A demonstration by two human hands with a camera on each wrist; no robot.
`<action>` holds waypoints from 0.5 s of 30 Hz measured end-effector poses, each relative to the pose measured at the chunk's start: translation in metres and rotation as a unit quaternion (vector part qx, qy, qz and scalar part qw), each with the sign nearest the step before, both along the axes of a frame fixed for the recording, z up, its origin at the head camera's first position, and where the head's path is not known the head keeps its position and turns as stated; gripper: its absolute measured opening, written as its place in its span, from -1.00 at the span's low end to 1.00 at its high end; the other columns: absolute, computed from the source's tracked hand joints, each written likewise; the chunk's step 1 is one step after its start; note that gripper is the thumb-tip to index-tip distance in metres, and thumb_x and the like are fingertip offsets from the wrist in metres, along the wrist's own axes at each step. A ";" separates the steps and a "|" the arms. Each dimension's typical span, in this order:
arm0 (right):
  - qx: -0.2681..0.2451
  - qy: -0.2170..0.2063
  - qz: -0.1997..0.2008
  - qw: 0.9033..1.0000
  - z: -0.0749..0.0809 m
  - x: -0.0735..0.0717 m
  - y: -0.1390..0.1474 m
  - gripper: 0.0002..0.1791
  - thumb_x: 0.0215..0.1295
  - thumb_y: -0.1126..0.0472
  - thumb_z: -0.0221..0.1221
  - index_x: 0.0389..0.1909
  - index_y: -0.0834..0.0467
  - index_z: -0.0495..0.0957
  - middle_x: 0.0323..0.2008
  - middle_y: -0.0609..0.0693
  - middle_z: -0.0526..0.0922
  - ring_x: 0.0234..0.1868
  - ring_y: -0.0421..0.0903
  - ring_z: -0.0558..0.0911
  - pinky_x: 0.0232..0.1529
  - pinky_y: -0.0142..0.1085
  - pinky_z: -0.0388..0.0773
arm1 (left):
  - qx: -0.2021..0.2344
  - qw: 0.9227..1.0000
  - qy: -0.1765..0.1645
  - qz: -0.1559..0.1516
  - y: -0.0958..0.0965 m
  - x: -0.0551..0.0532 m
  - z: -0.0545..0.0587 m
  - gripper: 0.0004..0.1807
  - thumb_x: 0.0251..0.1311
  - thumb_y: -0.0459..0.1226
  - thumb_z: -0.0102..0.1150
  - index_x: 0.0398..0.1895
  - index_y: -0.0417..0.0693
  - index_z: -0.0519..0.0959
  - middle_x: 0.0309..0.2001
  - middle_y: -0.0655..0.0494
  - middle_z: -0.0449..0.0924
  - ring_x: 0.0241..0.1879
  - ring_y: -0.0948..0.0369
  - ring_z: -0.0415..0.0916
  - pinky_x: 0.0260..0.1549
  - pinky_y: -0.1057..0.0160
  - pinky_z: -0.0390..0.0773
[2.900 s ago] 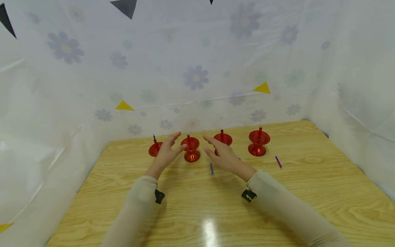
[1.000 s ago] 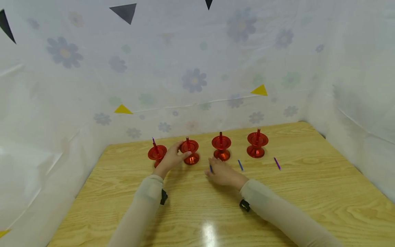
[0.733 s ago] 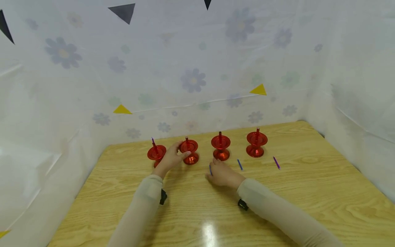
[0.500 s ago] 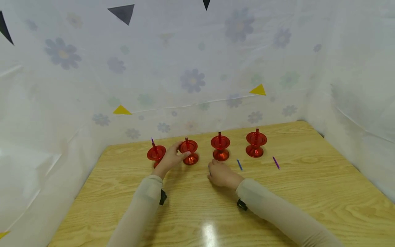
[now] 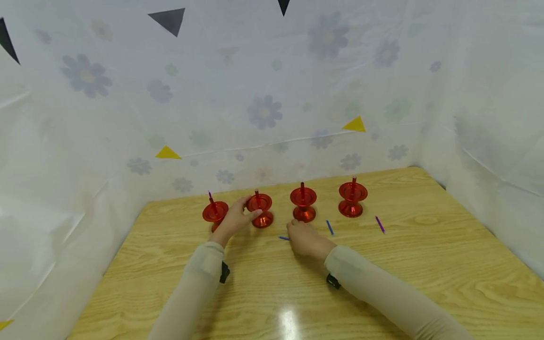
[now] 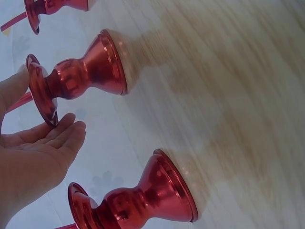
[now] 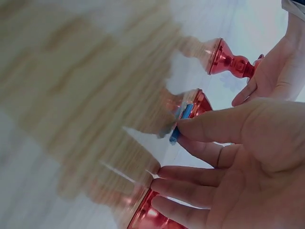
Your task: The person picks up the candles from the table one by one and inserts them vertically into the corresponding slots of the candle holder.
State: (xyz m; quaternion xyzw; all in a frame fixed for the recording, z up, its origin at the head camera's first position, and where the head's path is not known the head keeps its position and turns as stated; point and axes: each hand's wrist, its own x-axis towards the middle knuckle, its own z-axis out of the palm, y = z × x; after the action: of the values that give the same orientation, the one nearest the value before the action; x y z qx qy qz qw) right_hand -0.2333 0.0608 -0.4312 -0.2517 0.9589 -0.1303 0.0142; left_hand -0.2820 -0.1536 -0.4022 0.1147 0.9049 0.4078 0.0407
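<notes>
Between its thumb and fingers, my left hand point(image 5: 234, 221) holds the dish rim of the second red candle holder point(image 5: 263, 218) from the left; the left wrist view shows the thumb on one side of the dish point(image 6: 40, 90) and the fingers on the other. In front of the third holder point(image 5: 304, 212), my right hand point(image 5: 307, 240) pinches a thin blue candle point(image 5: 284, 238) low over the table. The right wrist view shows this candle point(image 7: 187, 111) between thumb and forefinger, with the other fingers extended. A purple candle point(image 5: 209, 194) stands in the leftmost holder point(image 5: 219, 208).
Another blue candle point(image 5: 330, 227) and a purple candle point(image 5: 380, 224) lie on the wooden table point(image 5: 255, 293) right of my right hand. A fourth red holder point(image 5: 351, 208) stands at the far right. White flowered sheeting point(image 5: 221, 94) hangs behind the table.
My right hand has come down to the table and picked up the blue candle, which now points leftward. My left hand has moved right onto the second holder, then stayed there.
</notes>
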 end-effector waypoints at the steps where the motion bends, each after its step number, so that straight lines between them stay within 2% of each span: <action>1: -0.001 0.002 -0.001 1.000 0.000 0.000 0.000 -0.87 0.29 0.45 0.05 -0.18 0.38 0.49 -0.26 0.21 0.53 -0.22 0.16 0.56 -0.16 -0.02 0.55 | 0.000 1.000 0.002 -0.001 0.000 0.000 0.000 -0.26 0.32 -0.16 0.18 0.44 -0.28 0.13 0.35 -0.26 0.25 0.33 -0.15 0.21 0.25 -0.11 0.28; 8: -0.035 0.016 -0.010 0.999 0.006 -0.001 0.000 -0.96 0.32 0.46 0.02 -0.27 0.29 0.40 -0.35 0.12 0.48 -0.31 0.07 0.49 -0.27 -0.09 0.48 | -0.002 1.000 0.003 0.002 0.001 0.001 0.001 -0.25 0.30 -0.16 0.19 0.44 -0.28 0.14 0.33 -0.25 0.28 0.33 -0.13 0.22 0.26 -0.11 0.27; 15: -0.098 0.042 -0.011 0.994 0.023 -0.010 0.001 -0.90 0.30 0.43 0.11 -0.37 0.23 0.39 -0.45 0.02 0.44 -0.40 -0.03 0.44 -0.29 -0.19 0.44 | 0.002 1.000 0.004 0.000 0.000 0.001 0.001 -0.26 0.31 -0.16 0.18 0.44 -0.29 0.14 0.34 -0.26 0.26 0.33 -0.14 0.21 0.27 -0.11 0.26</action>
State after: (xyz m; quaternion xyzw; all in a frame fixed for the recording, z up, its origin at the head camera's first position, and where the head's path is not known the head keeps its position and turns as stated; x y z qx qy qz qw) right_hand -0.2432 0.0620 -0.4083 -0.2463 0.9440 -0.2133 -0.0525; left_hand -0.2806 -0.1534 -0.4010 0.1166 0.9044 0.4088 0.0370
